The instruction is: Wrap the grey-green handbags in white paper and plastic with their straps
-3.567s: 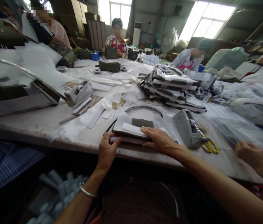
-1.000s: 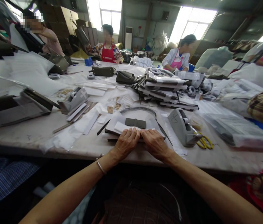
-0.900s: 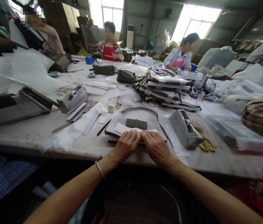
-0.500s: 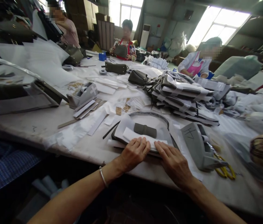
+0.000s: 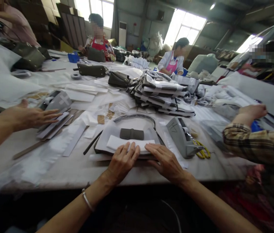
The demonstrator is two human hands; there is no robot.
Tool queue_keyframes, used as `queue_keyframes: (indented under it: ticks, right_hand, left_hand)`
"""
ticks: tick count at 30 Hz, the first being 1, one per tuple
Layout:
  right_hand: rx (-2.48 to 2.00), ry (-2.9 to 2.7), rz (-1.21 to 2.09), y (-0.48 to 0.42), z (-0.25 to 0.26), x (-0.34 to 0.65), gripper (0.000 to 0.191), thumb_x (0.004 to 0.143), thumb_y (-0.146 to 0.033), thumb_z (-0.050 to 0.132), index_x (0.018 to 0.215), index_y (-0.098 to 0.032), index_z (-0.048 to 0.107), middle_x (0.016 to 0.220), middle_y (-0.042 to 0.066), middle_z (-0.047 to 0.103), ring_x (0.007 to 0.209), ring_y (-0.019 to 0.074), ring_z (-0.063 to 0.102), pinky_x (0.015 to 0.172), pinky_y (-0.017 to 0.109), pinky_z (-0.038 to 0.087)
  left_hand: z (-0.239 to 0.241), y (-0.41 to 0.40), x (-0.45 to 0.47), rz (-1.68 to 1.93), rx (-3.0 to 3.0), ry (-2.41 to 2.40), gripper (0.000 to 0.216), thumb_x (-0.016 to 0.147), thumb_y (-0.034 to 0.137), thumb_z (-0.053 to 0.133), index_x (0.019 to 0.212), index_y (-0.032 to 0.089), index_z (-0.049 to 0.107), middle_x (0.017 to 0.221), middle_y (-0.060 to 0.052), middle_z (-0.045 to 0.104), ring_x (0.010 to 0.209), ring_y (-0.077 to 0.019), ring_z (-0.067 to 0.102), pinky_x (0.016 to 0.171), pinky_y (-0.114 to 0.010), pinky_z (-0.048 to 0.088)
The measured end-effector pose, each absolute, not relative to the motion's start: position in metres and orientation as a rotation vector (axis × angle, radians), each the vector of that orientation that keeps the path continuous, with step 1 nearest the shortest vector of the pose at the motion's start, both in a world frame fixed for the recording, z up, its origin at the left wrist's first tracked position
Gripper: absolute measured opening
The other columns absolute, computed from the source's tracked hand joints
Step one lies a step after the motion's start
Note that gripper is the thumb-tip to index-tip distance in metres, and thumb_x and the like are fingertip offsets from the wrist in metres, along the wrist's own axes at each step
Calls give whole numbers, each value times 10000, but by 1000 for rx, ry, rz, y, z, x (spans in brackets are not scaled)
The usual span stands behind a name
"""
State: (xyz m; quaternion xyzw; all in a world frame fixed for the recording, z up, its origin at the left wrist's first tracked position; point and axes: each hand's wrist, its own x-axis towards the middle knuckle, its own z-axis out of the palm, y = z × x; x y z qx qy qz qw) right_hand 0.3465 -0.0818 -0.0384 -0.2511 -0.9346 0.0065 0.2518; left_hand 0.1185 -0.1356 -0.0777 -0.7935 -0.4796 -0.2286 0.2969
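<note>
On the surface stand two grey tape dispensers, the left tape dispenser near the left edge and the right tape dispenser near the near edge, beside one pair of yellow scissors. Four hands rest there: the person's left hand and right hand on one wrapped bag, plus one co-worker's hand at the left edge and another co-worker's hand at the right edge.

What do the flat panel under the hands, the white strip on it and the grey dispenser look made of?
Panel: matte grey, likely leather or faux leather, stiff and flat. White strip: thin paper or foam sheet, unclear which. Dispenser: dull moulded plastic, hard edges.
</note>
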Motion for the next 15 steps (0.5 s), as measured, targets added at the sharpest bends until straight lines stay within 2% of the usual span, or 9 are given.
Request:
queue_keyframes:
  ticks: [3, 7, 9, 12, 15]
  right_hand:
    - [-851, -2267, 117, -86, -37, 378, 421, 961, -212, 551, 1380, -207, 510, 1317, 108, 615, 1232, 246, 570, 1058, 424, 486]
    - [-1141, -2069, 118, -90, -55, 432, 250, 991, -258, 513, 1188, -229, 664, 1161, 76, 701, 1089, 234, 657, 975, 400, 540]
    - [-1243, -2076, 118, -94, -72, 454, 246, 993, -310, 510, 1131, -222, 694, 1120, 82, 717, 1034, 246, 678, 935, 415, 559]
    - [-1351, -2112, 111, -100, -93, 476, 304, 983, -358, 506, 1177, -198, 676, 1139, 113, 706, 1042, 279, 662, 925, 463, 551]
    - [-1403, -2161, 140, -98, -102, 486, 289, 933, -356, 579, 1152, -198, 682, 1106, 116, 698, 1046, 299, 631, 914, 481, 532]
  left_hand:
    - [-75, -136, 113, -673, -2112, -1297, 331, 963, 114, 432, 1249, 124, 598, 1251, -118, 670, 1109, -268, 643, 882, -386, 495]
    - [-70, -137, 110, -736, -2109, -1338, 362, 934, 89, 449, 1270, 121, 579, 1284, -115, 657, 1130, -260, 635, 901, -378, 483]
    - [-68, -137, 110, -751, -2107, -1343, 390, 906, 70, 472, 1282, 121, 567, 1284, -108, 659, 1128, -257, 637, 909, -376, 478]
    - [-66, -137, 111, -750, -2105, -1353, 439, 867, 56, 510, 1300, 124, 549, 1280, -102, 661, 1119, -258, 642, 917, -376, 474]
    - [-65, -137, 112, -726, -2118, -1353, 458, 858, 63, 523, 1312, 126, 533, 1285, -109, 657, 1122, -261, 642, 927, -375, 471]
